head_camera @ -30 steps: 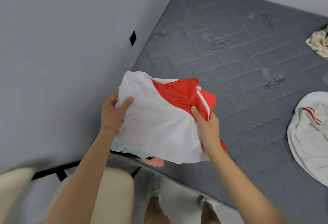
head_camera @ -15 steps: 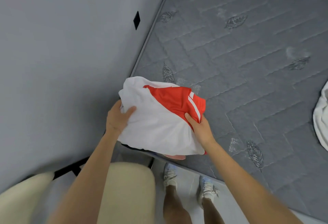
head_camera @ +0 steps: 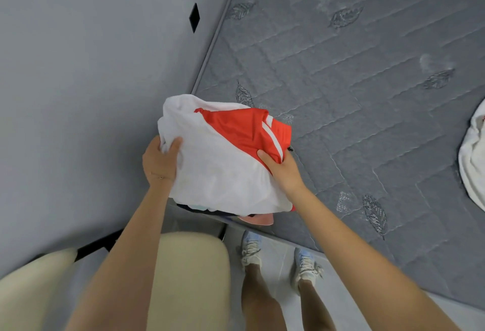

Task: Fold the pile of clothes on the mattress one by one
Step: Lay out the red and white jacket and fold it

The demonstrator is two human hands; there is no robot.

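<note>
Matt white cloth (head_camera: 217, 173), slightly shiny red fabric (head_camera: 241, 131), quilted grey mattress (head_camera: 354, 94).

1. A plain grey wall (head_camera: 86, 89) fills the left side, evenly lit.
2. A small black diamond-shaped mark (head_camera: 194, 17) sits on it; what it is, I cannot tell.
3. The grey quilted mattress (head_camera: 354, 94), stitched with leaf motifs, butts against the wall.
4. Pale floor (head_camera: 278, 252) shows below its edge.
5. A cream rounded cushion (head_camera: 194, 278) lies beside a black frame bar (head_camera: 95, 246).
</note>
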